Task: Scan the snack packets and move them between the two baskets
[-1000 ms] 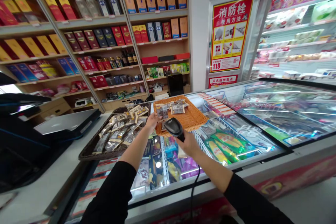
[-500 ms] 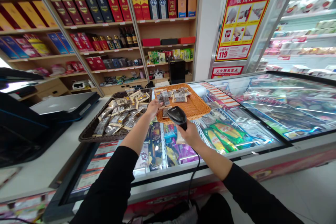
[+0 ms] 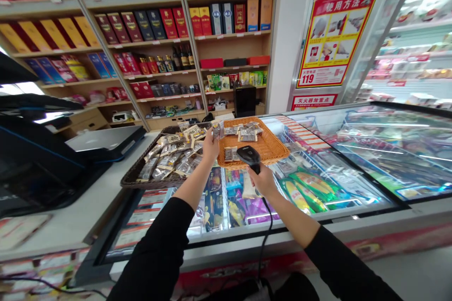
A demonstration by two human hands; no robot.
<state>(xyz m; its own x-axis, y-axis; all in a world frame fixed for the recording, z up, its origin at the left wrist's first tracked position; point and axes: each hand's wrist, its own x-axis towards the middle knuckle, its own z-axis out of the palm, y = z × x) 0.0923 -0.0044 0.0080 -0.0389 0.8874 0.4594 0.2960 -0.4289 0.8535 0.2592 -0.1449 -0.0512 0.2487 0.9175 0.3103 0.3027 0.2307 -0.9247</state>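
Note:
Between the two baskets, my left hand (image 3: 211,146) is closed on a small snack packet (image 3: 216,129), raised at the left edge of the orange wicker basket (image 3: 271,146). My right hand (image 3: 263,178) grips a black barcode scanner (image 3: 249,155) by its handle, with its head over the near rim of that basket. Several clear-and-beige packets (image 3: 249,131) lie in the orange basket, and one packet (image 3: 231,154) rests near its front left. To the left, a dark brown wicker basket (image 3: 129,181) holds a heap of similar packets (image 3: 173,153).
Both baskets stand on a glass-topped freezer (image 3: 349,150) full of bagged goods. A black cord (image 3: 263,244) hangs from the scanner. At left is a counter (image 3: 67,218) with a scale (image 3: 106,141). Shelves of boxes (image 3: 148,23) rise behind.
My left hand has lifted the packet up and away from the basket floor. The scanner stays in my right hand near the front rim. The view has shifted, with the scene lower and further right.

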